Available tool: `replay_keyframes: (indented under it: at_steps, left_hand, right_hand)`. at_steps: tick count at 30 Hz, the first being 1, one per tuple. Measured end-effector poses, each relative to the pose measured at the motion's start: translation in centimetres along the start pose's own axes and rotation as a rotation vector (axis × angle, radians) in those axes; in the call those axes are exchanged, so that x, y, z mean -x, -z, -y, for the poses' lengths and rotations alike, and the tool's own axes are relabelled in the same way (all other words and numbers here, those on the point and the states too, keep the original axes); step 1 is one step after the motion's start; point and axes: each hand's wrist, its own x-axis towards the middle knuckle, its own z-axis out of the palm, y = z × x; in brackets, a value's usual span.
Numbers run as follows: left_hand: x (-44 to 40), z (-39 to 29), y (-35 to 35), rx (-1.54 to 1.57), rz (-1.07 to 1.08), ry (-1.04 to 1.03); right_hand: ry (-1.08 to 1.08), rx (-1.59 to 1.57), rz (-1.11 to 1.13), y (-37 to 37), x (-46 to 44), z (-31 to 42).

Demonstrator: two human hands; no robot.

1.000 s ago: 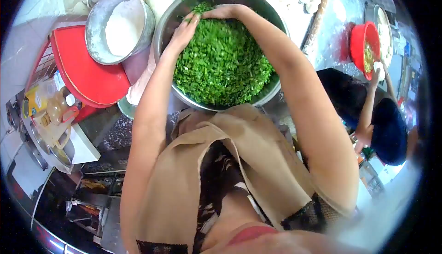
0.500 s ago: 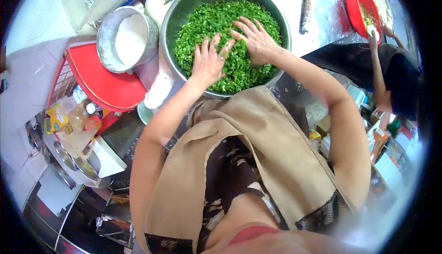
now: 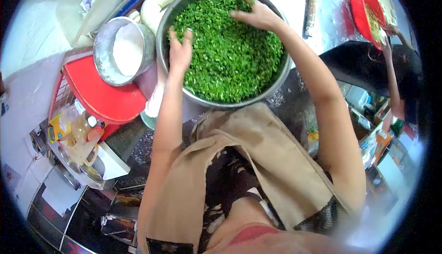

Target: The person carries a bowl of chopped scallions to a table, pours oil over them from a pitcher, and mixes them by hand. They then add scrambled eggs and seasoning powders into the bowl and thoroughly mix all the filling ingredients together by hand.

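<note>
Chopped green leaves [image 3: 225, 56] fill much of a large steel bowl [image 3: 163, 54]. At the bowl's left side is my left hand [image 3: 180, 54], its thumb and fingers apart, with the fingertips partly hidden between the greens and the wall. My right hand [image 3: 258, 15] is over the upper right part of the greens, its fingers spread and nothing held between them. The two hands are well apart.
Left of the bowl, a metal pot [image 3: 98, 56] of white powder stands by a red lid [image 3: 99, 90]. Pale dough [image 3: 152, 6] lies behind the bowl. A floury rolling pin [image 3: 311, 10] is at right. Further right, a co-worker's hands [image 3: 388, 33] are at a red basin [image 3: 358, 10].
Both hands have moved apart from the middle of the greens, my left hand to the left edge and my right hand up and slightly right. The co-worker's hands have shifted at the basin.
</note>
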Motion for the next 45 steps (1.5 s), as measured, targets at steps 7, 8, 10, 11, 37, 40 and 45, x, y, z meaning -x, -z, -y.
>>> replay_keyframes:
  at_steps: [7, 8, 10, 11, 37, 40, 45]
  left_hand:
    - [-6.2, -0.3, -0.9, 0.753, 0.419, 0.272]
    - [-4.8, 0.0, 0.2, 0.593, 0.437, 0.156]
    - [-2.2, -2.3, 1.4, 0.318, 0.357, -0.218]
    - [0.3, -3.9, 2.2, 0.216, 0.365, -0.244]
    - [-1.3, -0.8, -2.2, 0.235, 0.097, 0.41]
    - [-4.3, -1.8, -2.3, 0.396, 0.373, 0.5]
    - [-1.8, -4.4, -0.2, 0.527, 0.52, 0.302]
  right_hand:
    - [0.042, -0.247, 0.421, -2.4, -7.8, 3.8]
    - [-0.022, -0.213, 0.503, -1.3, -6.2, 4.7]
    - [0.149, -0.19, 0.449, 0.2, -2.4, 5.5]
    - [0.249, -0.184, 0.441, 0.9, 0.0, 5.8]
    - [-0.502, -0.537, 0.195, -3.5, -0.4, -6.7]
    - [-0.237, -0.617, 0.363, -4.6, -3.6, -5.7]
    - [0.002, -0.681, 0.602, -1.1, -1.4, -0.9]
